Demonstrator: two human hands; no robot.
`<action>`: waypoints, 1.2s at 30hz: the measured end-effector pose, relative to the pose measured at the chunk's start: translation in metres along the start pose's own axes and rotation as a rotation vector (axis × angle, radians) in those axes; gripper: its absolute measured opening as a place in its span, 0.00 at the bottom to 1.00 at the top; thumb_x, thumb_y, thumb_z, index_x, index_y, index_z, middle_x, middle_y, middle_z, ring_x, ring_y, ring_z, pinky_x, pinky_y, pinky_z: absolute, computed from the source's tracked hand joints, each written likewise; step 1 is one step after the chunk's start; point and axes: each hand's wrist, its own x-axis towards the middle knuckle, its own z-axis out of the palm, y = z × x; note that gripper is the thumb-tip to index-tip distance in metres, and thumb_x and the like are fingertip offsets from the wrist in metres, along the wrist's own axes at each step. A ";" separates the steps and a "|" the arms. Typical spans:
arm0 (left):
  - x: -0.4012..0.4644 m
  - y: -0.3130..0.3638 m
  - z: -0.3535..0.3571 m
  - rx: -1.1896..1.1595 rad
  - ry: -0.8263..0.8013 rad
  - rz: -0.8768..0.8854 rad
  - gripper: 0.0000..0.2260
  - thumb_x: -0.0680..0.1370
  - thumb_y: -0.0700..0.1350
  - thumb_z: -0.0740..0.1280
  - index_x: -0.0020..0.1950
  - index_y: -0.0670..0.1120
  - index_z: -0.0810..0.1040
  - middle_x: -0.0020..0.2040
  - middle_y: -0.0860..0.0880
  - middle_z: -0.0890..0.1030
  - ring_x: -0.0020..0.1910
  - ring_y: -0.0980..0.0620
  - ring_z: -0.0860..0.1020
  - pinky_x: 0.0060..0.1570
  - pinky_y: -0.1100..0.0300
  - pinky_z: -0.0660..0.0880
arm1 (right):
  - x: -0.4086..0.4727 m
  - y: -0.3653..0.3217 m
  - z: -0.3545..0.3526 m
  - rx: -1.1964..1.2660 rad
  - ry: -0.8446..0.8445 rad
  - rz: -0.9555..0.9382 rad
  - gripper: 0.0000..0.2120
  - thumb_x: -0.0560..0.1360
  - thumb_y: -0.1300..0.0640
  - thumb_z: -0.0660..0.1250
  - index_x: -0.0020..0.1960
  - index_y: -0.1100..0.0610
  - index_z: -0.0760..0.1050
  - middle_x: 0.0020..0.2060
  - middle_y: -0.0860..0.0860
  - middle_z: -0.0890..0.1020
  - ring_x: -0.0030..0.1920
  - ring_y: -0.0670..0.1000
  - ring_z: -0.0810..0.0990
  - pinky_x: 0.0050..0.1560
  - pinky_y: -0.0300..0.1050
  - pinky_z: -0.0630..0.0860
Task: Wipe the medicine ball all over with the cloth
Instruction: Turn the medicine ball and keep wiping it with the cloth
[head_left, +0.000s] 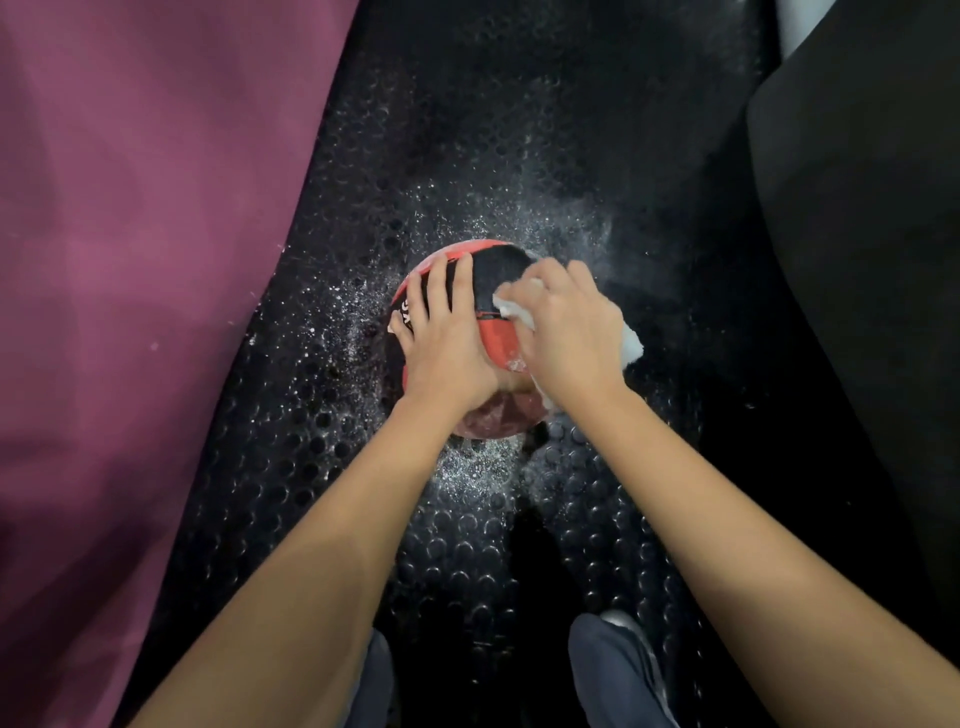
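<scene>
Head view looks straight down on the medicine ball (491, 332), and everything is placed from it. Nearest the camera, below the ball, two knees in dark trousers (613, 670) are cut off by the bottom edge, and both bare forearms reach up from there. The ball, red and black, sits on a black studded floor mat (467, 545) dusted with white powder all round it; much of its surface is hidden under the hands, and the white lettering at its left side is too covered to read. The left hand (441, 338) lies flat on the ball's left half, fingers straight and spread, palm pressing down. The right hand (569, 332) is on the ball's right side, fingers curled round a white cloth (519, 306), which shows at the knuckles and again beyond the hand's right edge. Left of the ball hangs a purple fabric (130, 260); right of it, a dark shape I cannot make out.
</scene>
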 end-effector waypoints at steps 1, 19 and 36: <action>0.002 -0.001 -0.001 -0.003 -0.006 -0.001 0.61 0.62 0.56 0.80 0.79 0.49 0.40 0.79 0.50 0.42 0.78 0.46 0.39 0.74 0.37 0.43 | -0.008 0.005 0.000 -0.012 0.033 -0.033 0.09 0.67 0.63 0.70 0.44 0.52 0.82 0.42 0.51 0.80 0.42 0.57 0.76 0.30 0.39 0.61; -0.003 -0.002 0.010 -0.026 0.063 -0.011 0.48 0.72 0.49 0.73 0.80 0.49 0.41 0.80 0.50 0.42 0.78 0.46 0.39 0.74 0.36 0.43 | -0.002 -0.006 0.011 -0.110 0.145 -0.168 0.04 0.66 0.57 0.68 0.37 0.51 0.81 0.38 0.50 0.79 0.37 0.54 0.76 0.27 0.41 0.66; -0.009 0.008 0.013 0.025 0.048 -0.011 0.64 0.59 0.62 0.80 0.79 0.47 0.40 0.79 0.48 0.42 0.78 0.45 0.39 0.72 0.36 0.43 | -0.007 0.015 0.000 0.013 0.046 0.173 0.07 0.74 0.58 0.66 0.49 0.49 0.81 0.47 0.48 0.79 0.49 0.54 0.75 0.36 0.42 0.62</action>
